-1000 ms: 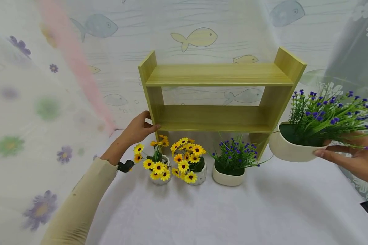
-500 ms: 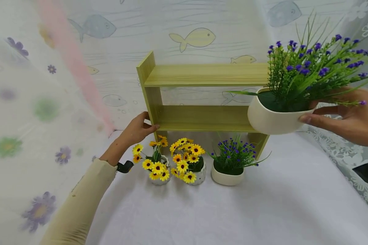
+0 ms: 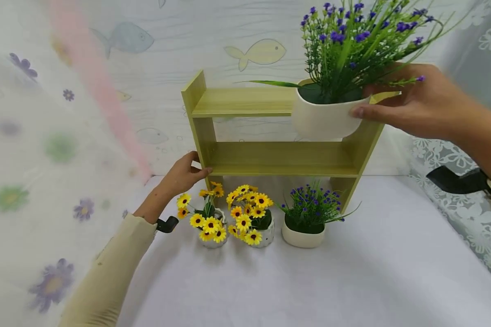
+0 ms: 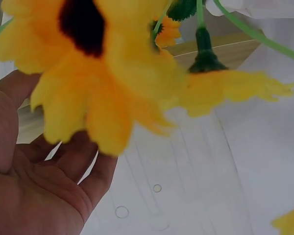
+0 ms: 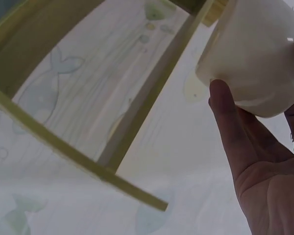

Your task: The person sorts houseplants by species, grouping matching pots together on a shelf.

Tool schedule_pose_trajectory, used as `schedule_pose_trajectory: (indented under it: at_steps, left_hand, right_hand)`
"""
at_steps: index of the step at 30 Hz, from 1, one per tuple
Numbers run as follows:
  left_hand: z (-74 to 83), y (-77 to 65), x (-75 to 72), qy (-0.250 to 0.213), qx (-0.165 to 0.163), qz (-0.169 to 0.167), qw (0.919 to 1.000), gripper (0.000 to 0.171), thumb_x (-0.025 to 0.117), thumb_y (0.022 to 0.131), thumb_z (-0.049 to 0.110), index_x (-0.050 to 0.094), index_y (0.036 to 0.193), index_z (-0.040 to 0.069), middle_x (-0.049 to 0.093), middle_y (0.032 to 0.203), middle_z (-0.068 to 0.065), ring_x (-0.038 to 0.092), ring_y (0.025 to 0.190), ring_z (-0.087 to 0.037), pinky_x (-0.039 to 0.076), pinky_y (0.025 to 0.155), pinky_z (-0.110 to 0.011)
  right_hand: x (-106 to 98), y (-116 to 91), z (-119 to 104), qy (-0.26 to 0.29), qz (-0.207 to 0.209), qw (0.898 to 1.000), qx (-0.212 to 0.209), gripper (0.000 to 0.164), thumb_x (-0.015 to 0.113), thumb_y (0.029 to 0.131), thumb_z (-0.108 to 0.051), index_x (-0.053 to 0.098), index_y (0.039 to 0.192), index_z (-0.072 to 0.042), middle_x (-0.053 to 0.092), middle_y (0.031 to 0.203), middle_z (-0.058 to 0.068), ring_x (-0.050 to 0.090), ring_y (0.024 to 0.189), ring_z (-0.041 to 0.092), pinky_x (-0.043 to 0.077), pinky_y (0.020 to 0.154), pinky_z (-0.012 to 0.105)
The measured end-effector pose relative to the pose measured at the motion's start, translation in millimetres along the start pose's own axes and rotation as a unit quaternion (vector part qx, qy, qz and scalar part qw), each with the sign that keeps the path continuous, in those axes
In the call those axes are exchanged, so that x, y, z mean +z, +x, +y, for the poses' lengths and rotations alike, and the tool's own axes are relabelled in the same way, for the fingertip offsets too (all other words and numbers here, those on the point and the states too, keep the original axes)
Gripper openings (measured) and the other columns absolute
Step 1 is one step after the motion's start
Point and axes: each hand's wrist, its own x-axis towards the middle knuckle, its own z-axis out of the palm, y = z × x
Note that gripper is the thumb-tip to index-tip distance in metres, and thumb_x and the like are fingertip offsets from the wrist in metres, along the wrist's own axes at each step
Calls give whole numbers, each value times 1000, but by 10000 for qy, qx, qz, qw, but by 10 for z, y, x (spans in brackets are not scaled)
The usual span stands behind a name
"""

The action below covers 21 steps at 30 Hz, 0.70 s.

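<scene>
My right hand (image 3: 423, 102) holds a white oval pot (image 3: 327, 119) with purple flowers and long green leaves, thumb on the near side of its rim. That pot is in the air before the right part of the top board of a wooden shelf (image 3: 282, 159). In the right wrist view, fingers (image 5: 225, 112) press against the white pot (image 5: 259, 54). At the shelf's left side panel, my left hand (image 3: 184, 175) grips the edge, thumb in front. Yellow petals (image 4: 103, 98) hide part of the left hand (image 4: 44, 181) in the left wrist view.
Before the shelf on a white cloth (image 3: 290, 286) stand two pots of yellow flowers (image 3: 210, 225), (image 3: 251, 215) and a second white pot of purple flowers (image 3: 304, 238). A fish-patterned curtain (image 3: 180, 41) hangs behind. Lacy fabric (image 3: 458, 168) lies at the right.
My right hand has lifted the white pot of purple flowers and carried it left, from beside the shelf to before its top board. The left hand stays at the side panel.
</scene>
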Motion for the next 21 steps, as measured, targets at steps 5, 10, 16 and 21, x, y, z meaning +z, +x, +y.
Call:
schedule_pose_trajectory:
  at_steps: [5,10,16,21]
  left_hand:
    - [3,24,-6,35,59,16,10000,62,63,108,35,39,155,2,52,145,-19,64,129,-41,55,104,-56]
    - [36,42,7,40,14,-7,10000,63,64,108,31,37,156,1,52,144,-19,65,127,-41,56,104,-55]
    - [56,34,17,-6,-14,-29,10000,63,64,109,31,36,157,1,51,144,-20,64,128,-41,55,105,-55]
    - [57,28,16,-16,4,-5,10000,63,64,109,30,37,157,0,51,144,-21,65,128,-42,55,105,-55]
  right_hand:
    - [74,243,-175,26,-34,9998,-212,48,83,94,-34,65,131,-10,59,128,-2,57,139,40,50,87,9]
    - [186,466,-325,49,97,9986,-525,41,82,94,-38,67,122,-12,60,127,-3,62,133,25,51,95,19]
    - [358,725,-507,202,16,9975,-679,43,79,96,-41,62,123,-10,67,137,16,72,102,6,40,82,30]
    - [553,940,-683,171,-181,9972,-700,49,74,99,-43,59,129,-7,60,133,8,70,121,25,48,85,28]
